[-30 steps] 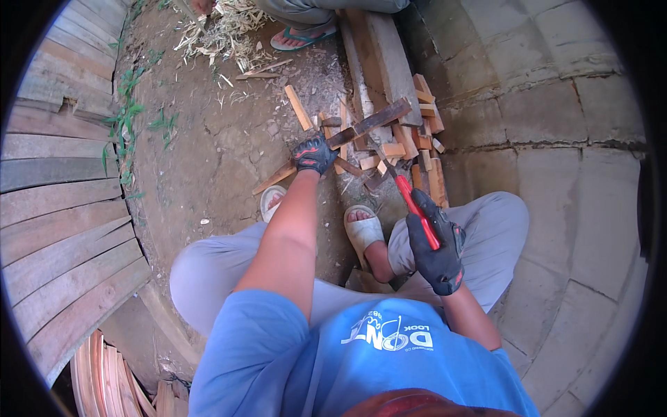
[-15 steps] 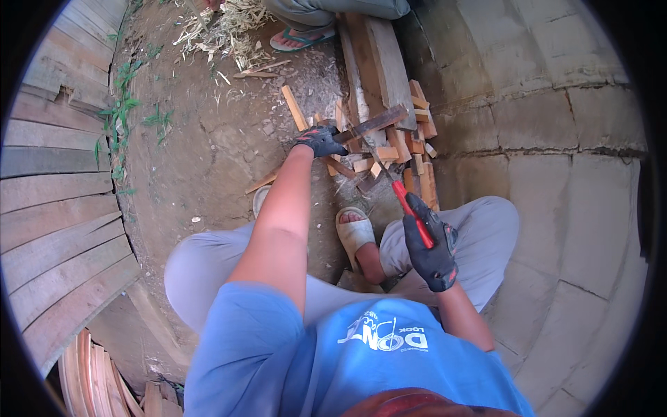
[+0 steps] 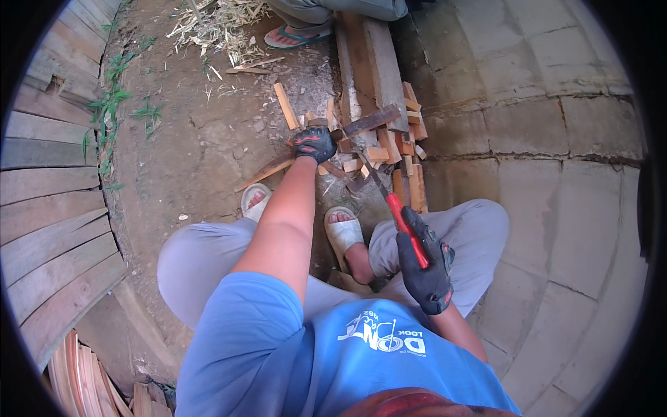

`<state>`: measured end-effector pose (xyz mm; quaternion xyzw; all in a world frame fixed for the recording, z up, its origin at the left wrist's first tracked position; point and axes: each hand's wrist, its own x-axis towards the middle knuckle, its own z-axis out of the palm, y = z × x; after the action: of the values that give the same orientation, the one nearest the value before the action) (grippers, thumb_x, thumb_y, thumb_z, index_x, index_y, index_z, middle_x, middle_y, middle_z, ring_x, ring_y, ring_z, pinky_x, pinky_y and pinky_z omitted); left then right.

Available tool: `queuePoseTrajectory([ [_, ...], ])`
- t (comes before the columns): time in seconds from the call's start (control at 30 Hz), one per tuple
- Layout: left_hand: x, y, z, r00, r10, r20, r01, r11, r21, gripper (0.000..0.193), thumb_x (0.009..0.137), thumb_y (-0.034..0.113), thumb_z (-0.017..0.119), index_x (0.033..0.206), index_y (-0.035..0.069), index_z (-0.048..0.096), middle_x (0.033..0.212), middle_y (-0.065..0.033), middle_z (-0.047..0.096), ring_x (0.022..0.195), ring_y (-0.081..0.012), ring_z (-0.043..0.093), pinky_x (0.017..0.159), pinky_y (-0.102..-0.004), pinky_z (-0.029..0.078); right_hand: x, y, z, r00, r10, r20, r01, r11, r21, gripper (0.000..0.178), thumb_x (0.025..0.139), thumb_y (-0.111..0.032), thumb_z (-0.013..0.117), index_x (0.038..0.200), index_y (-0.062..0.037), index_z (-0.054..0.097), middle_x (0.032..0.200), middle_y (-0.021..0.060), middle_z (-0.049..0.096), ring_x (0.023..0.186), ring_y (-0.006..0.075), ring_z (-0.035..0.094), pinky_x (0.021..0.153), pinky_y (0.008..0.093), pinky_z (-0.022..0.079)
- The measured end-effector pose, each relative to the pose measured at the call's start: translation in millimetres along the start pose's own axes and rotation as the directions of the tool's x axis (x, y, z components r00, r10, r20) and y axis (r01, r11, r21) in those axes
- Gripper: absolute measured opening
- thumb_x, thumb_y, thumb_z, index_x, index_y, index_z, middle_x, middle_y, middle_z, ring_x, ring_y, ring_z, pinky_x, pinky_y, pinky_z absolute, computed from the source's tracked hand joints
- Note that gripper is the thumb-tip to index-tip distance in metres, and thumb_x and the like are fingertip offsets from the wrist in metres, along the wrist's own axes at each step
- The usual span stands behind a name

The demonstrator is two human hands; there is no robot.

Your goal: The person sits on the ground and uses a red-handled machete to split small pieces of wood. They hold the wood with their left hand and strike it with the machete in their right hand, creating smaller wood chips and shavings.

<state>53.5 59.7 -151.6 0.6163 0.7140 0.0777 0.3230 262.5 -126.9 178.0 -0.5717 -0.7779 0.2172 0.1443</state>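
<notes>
L. hand (image 3: 314,143) (gloved), upper centre of frame, had its fingers curled closed round the left end of a dark wood strip (image 3: 370,121), which slanted across the lower end of a heavy beam (image 3: 383,62). R. hand (image 3: 425,267), also gloved, right of centre, was wrapped firmly round a red-handled tool (image 3: 405,228); its thin blade pointed up-left twd. the strip (contact: couldn't tell). Approx. below the strip lay wood offcuts (image 3: 377,154); shavings (image 3: 219,31) were noted upper left.
</notes>
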Motion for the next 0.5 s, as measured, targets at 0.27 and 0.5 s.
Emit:
queuePoseTrajectory([
  [0.27, -3, -1, 10, 0.996, -0.066, -0.058, 0.066, 0.998, -0.008, 0.036, 0.091, 0.034, 0.064, 0.119, 0.013, 0.076, 0.12, -0.0194, 0.076, 0.111, -0.0375, 0.075, 0.095, -0.0507, 0.059, 26, -28, 5, 0.984, 0.082, 0.159, -0.069, 0.994, -0.082, 0.043, 0.099, -0.014, 0.067, 0.142, -0.0081, 0.067, 0.11, 0.0218, 0.077, 0.088, 0.0382, 0.076, 0.079, 0.0448, 0.059],
  [0.5, -13, 7, 1, 0.995, -0.055, -0.082, 0.054, 0.998, -0.015, 0.033, 0.092, 0.034, 0.066, 0.117, 0.015, 0.076, 0.116, -0.0176, 0.077, 0.107, -0.0354, 0.076, 0.092, -0.052, 0.059, 52, -17, 41, 0.994, 0.077, 0.075, -0.08, 0.996, 0.032, 0.042, 0.101, -0.015, 0.065, 0.142, -0.0101, 0.067, 0.112, 0.0238, 0.076, 0.089, 0.0405, 0.075, 0.08, 0.0458, 0.06],
])
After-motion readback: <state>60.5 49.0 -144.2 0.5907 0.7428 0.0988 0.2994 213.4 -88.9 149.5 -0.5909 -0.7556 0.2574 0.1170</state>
